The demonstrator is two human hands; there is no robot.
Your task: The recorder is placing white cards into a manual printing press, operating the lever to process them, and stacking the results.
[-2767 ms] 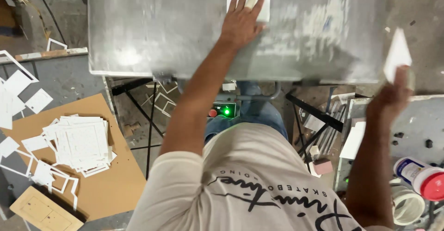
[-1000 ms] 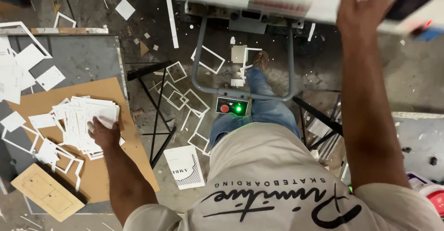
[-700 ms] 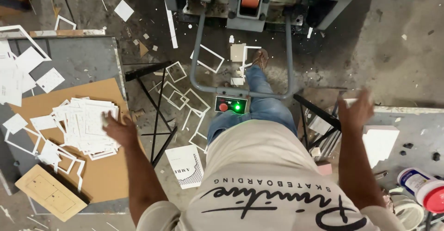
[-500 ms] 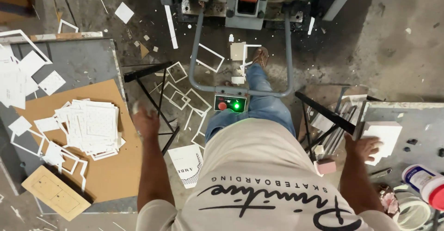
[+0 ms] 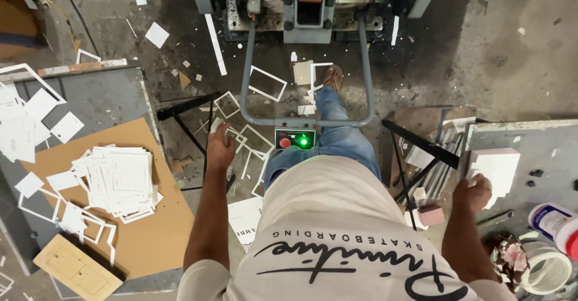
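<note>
Since the earlier frame the left hand (image 5: 220,146) has drifted away from the messy pile of white cards (image 5: 117,180) and is now hanging in mid-air at centre left, above the littered floor, fingers loosely curled and holding nothing. The right hand (image 5: 473,191) has dropped from overhead and is now resting at the right of the frame, fingers curled against the near edge of a neat stack of white cards (image 5: 495,167); whether it is gripping them, I cannot tell. That stack is sitting on the grey metal table (image 5: 542,141) at the right edge. The messy pile is lying on a brown cardboard sheet (image 5: 144,235) at lower left. A panel with a glowing green light (image 5: 295,139) is showing in the centre.
</note>
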